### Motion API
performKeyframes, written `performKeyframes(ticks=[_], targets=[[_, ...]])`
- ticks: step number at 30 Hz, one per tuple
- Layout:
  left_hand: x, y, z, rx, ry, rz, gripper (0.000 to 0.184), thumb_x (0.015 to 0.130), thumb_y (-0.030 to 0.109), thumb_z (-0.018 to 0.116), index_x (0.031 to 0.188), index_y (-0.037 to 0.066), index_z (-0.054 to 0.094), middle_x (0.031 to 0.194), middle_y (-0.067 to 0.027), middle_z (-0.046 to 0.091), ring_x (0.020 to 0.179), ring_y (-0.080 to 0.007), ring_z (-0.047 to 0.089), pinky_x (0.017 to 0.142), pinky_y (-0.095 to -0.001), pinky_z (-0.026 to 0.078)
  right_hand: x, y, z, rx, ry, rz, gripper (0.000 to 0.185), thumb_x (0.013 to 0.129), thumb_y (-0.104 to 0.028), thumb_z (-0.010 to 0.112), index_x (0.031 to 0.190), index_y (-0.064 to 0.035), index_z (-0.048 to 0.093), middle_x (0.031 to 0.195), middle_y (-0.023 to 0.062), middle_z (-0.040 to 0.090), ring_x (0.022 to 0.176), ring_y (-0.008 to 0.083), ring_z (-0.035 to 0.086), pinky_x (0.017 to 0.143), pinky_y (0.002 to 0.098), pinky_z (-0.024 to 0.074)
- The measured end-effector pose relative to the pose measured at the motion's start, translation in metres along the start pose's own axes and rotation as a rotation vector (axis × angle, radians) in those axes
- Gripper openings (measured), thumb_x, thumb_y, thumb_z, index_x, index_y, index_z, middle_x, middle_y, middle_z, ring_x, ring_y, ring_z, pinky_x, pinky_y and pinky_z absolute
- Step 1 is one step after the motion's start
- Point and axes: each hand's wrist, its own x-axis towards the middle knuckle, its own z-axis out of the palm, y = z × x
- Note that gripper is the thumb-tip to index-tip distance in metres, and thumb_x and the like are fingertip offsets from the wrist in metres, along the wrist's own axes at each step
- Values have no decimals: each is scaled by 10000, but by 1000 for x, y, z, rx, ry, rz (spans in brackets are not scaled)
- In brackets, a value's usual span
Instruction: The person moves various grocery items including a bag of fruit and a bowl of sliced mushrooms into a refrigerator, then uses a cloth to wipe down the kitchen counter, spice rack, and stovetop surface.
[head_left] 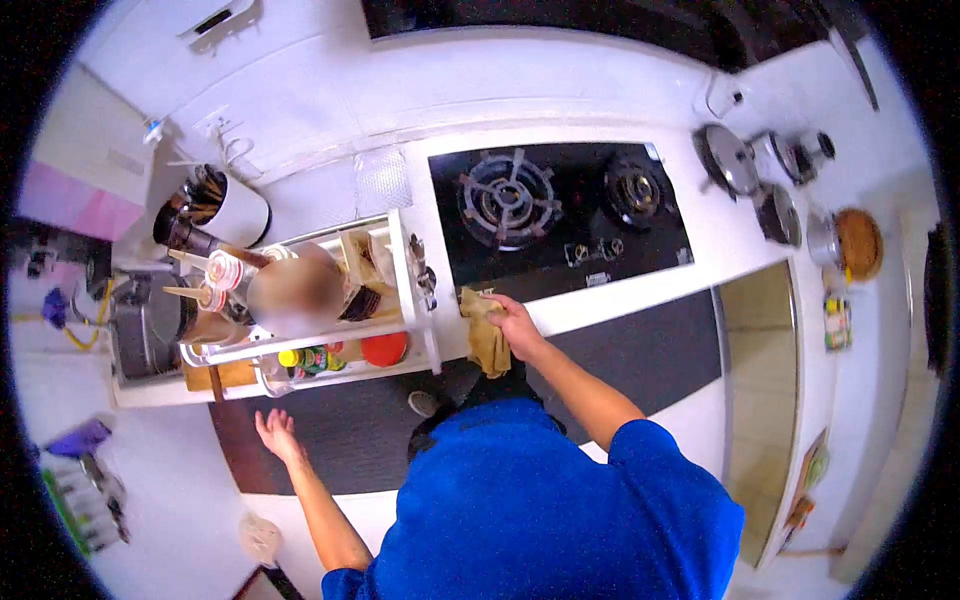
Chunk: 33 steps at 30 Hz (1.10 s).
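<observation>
My right hand is closed on a crumpled tan cloth, which hangs down at the counter's front edge, just below the black gas hob. Empty and with its fingers apart, my left hand is held over the dark floor mat, in front of the pulled-out rack. The rack carries jars with red-and-white lids, a bottle with a yellow cap and a red round lid. A blurred patch covers part of its upper level.
A white utensil holder stands at the back left, near the sink. Pots, including a lidded pan, stand right of the hob. The rack juts out past the counter's front. A shoe shows on the mat.
</observation>
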Motion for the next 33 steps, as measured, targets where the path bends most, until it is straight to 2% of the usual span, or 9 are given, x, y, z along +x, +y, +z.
performKeyframes(ticks=[4, 9, 12, 14, 19, 22, 24, 28, 33], targets=[[-83, -98, -12, 0, 68, -289, 490, 902, 44, 579, 1362, 39, 410, 942, -117, 649, 685, -163, 632, 501, -254, 508, 49, -15, -46, -189, -145, -98, 466, 909, 25, 512, 1370, -34, 487, 1223, 105, 610, 1067, 216, 617, 962, 359, 501], [-186, -173, 80, 14, -113, -652, 417, 912, 96, 566, 1315, 21, 488, 954, -126, 669, 707, -194, 647, 549, -297, 538, 72, -94, -51, -81, -368, 24, 454, 963, -10, 470, 1414, -5, 423, 1311, 123, 574, 1170, 243, 588, 1015, 387, 471], [-224, -183, 153, -71, -211, -633, 375, 909, 105, 577, 1264, -8, 531, 944, -128, 671, 723, -209, 659, 600, -334, 544, 69, -131, -48, -2, -384, 168, 439, 989, -61, 474, 1420, -5, 412, 1329, 128, 562, 1193, 259, 578, 1038, 400, 454], [-246, -149, 194, 620, -545, -162, 330, 901, 97, 584, 1202, -36, 568, 964, -168, 670, 738, -274, 672, 674, -380, 543, 65, -138, -50, 105, -425, 156, 417, 1013, -92, 437, 1422, -16, 394, 1322, 144, 558, 1200, 290, 569, 1043, 439, 449], [-278, -116, 261, 598, -717, 406, 298, 891, 73, 565, 1178, -1, 594, 1057, -210, 639, 919, -405, 625, 825, -432, 515, 44, -146, -55, 225, -398, 199, 439, 1031, -139, 408, 1453, -30, 352, 1378, 148, 521, 1252, 300, 530, 1080, 442, 414], [-275, -126, 288, 710, -658, 722, 331, 866, 57, 564, 1194, 26, 592, 1111, -205, 625, 1064, -405, 574, 918, -450, 475, 46, -152, -62, 234, -408, 185, 437, 1038, -143, 385, 1461, -42, 346, 1402, 141, 504, 1280, 292, 506, 1099, 436, 391], [-271, -118, 310, 720, -709, 628, 382, 843, 53, 580, 1225, 33, 581, 1203, -200, 591, 1156, -398, 524, 995, -464, 429, 51, -158, -70, 235, -408, 183, 433, 1040, -141, 373, 1462, -46, 349, 1411, 138, 497, 1290, 286, 496, 1107, 435, 382], [-250, -104, 361, 761, -511, 810, 488, 844, 107, 622, 1315, 26, 527, 1389, -198, 476, 1295, -387, 428, 1080, -484, 351, 76, -195, -62, 244, -464, 177, 445, 1028, -113, 410, 1467, -55, 368, 1440, 123, 478, 1306, 266, 487, 1122, 407, 367], [-228, -110, 386, 1023, -461, 822, 686, 854, 278, 646, 1455, 57, 400, 1546, -176, 313, 1432, -353, 294, 1099, -497, 319, 135, -251, 0, -84, -596, -245, 477, 1029, -17, 374, 1501, -67, 332, 1460, 101, 455, 1313, 213, 465, 1098, 332, 372]])
